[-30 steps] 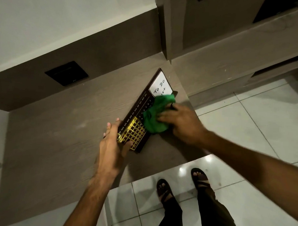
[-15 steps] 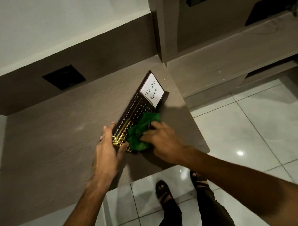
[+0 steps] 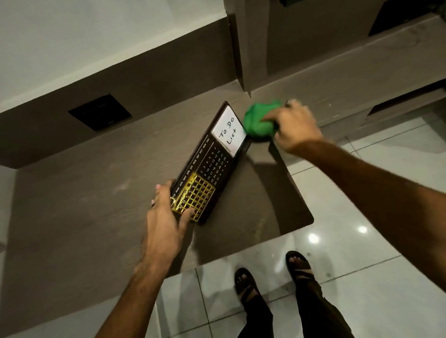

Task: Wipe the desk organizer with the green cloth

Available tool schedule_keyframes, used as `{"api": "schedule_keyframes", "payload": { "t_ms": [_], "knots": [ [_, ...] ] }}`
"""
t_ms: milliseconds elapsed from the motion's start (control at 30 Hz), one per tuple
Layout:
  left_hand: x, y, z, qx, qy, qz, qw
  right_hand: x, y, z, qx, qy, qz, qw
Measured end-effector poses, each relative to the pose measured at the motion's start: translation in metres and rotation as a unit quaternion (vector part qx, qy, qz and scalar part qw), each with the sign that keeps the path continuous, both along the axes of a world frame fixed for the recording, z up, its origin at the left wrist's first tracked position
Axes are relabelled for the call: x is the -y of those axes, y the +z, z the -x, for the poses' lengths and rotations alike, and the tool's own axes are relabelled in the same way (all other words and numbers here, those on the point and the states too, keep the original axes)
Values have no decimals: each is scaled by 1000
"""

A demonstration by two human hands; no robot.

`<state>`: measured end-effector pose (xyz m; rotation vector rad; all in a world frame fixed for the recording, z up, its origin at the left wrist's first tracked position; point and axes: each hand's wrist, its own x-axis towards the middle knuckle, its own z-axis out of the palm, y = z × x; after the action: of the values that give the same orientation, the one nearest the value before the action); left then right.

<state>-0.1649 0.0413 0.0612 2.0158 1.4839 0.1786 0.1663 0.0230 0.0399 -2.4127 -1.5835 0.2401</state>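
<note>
The desk organizer [image 3: 212,161] is a dark brown slab lying flat on the wooden desk [image 3: 89,202]. It carries a white "To Do List" panel at its far end, a calendar in the middle and a gold grid at the near end. My left hand [image 3: 168,212] grips the near end, thumb on the gold grid. My right hand [image 3: 294,125] is closed on the bunched green cloth [image 3: 259,119], which sits just beyond the organizer's far right corner, beside the white panel.
A black wall plate [image 3: 100,112] is set in the brown back panel at left. A brown shelf unit [image 3: 334,71] runs behind to the right. The desk's front edge and right corner [image 3: 308,220] drop to a glossy tiled floor where my sandalled feet [image 3: 268,279] stand.
My right hand has swept the green cloth from the gold grid end up along the organizer and past its far corner. My left hand has kept its hold on the near end.
</note>
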Motion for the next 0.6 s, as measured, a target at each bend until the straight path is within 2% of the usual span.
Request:
{"api": "schedule_keyframes", "payload": {
  "t_ms": [33,100,200,267,333,433,533,600],
  "knots": [
    [0,-1,0,2,1,-3,1000,-4,4,-9,22,-22,1,1000],
    [-1,-3,0,4,1,-9,1000,-7,12,-6,24,-1,20,1000],
    [0,-3,1,7,-7,-15,1000,1,18,37,-23,140,93,985],
    [-1,-3,2,7,-12,-25,1000,12,15,77,-60,268,126,953],
    [-2,-3,3,4,-21,-28,999,19,13,104,-70,332,139,930],
    [-2,-4,4,14,-26,-19,999,6,10,97,-80,309,134,938],
    [0,-1,3,32,-20,-13,999,-18,9,55,-70,180,108,975],
    [0,2,3,27,-23,-6,999,-30,7,28,-15,99,92,991]
  ]
}}
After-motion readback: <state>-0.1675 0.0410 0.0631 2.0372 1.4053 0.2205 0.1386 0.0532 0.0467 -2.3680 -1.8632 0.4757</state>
